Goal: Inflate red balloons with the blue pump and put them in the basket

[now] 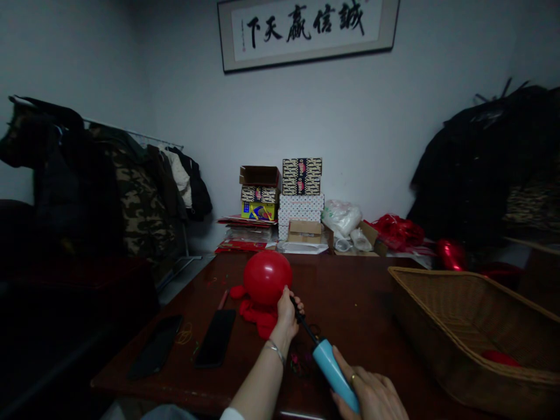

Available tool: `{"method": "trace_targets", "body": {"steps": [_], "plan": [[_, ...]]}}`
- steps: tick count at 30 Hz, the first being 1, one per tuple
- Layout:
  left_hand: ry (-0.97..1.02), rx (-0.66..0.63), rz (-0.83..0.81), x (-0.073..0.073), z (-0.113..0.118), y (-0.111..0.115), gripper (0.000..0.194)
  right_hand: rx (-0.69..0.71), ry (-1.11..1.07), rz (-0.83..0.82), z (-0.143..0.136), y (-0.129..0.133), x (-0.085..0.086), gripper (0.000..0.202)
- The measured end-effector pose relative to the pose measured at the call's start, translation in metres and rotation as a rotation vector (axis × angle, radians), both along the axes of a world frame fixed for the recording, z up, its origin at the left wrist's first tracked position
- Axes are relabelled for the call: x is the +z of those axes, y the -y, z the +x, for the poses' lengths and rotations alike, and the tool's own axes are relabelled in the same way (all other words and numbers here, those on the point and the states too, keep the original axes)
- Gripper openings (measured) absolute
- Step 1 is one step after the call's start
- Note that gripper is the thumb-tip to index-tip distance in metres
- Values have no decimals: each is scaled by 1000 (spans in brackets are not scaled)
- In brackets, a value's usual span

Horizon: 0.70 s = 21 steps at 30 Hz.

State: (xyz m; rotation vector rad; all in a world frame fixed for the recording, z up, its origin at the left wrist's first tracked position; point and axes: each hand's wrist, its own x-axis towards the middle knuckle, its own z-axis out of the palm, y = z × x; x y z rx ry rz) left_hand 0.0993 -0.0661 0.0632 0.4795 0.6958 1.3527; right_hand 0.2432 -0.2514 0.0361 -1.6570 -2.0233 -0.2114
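Observation:
A round, inflated red balloon (pixel 268 276) sits over the table, its neck at the black nozzle end of a light blue hand pump (pixel 335 373). My left hand (pixel 289 312), with a silver bangle at the wrist, is closed around the balloon's neck and the nozzle. The pump's blue barrel lies in the closed grip of my right hand (pixel 371 392), which wears a ring. A black rod shows between the barrel and the nozzle end. Limp red balloons (pixel 262 321) lie on the table beneath and left of the inflated one.
Two dark phones (pixel 216 338) and rubber bands (pixel 185 333) lie left on the brown table (pixel 350 291). A wicker basket (pixel 437 326) with a red item (pixel 501 357) inside stands at the right. Boxes (pixel 301 213) and plastic bags (pixel 343 219) line the back.

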Motion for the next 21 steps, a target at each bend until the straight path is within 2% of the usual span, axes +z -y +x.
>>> {"method": "trace_targets", "body": {"steps": [4,8,14,21], "plan": [[-12,6,-22,-2,5,4,38,-63,-5,-61,-19,-14,21,46],[-23,-7,-40,-5,7,6,36,-97,-9,-116,-32,-25,31,49],[-10,1,-26,-6,6,4,38,-93,-25,-124,-37,-32,30,54],[13,20,-51,-6,7,3,29,-103,10,-85,-34,-29,23,52]]}}
